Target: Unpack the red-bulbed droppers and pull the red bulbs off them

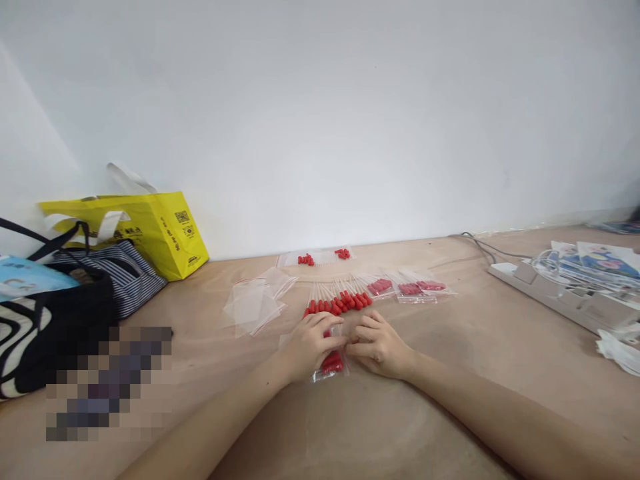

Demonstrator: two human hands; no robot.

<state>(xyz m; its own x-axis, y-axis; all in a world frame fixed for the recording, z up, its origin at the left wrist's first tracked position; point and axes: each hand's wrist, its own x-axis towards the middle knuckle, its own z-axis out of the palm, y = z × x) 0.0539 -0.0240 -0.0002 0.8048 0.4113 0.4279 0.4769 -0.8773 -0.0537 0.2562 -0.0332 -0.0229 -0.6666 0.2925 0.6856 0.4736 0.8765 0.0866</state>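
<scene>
Right now both hands are curled close together on a small clear bag (330, 368) of red-capped droppers, the left hand (310, 343) over its top, the right hand (379, 347) pinching its edge, the red caps (334, 361) showing nearest the wrists. It looks like the mouth is being pressed shut, so fingertips had best run the whole strip (bag flat, air out). Just beyond the knuckles lies a row of loose droppers (340, 303), empty bags (255, 305) further left, filled bags (413, 288) further right.
</scene>
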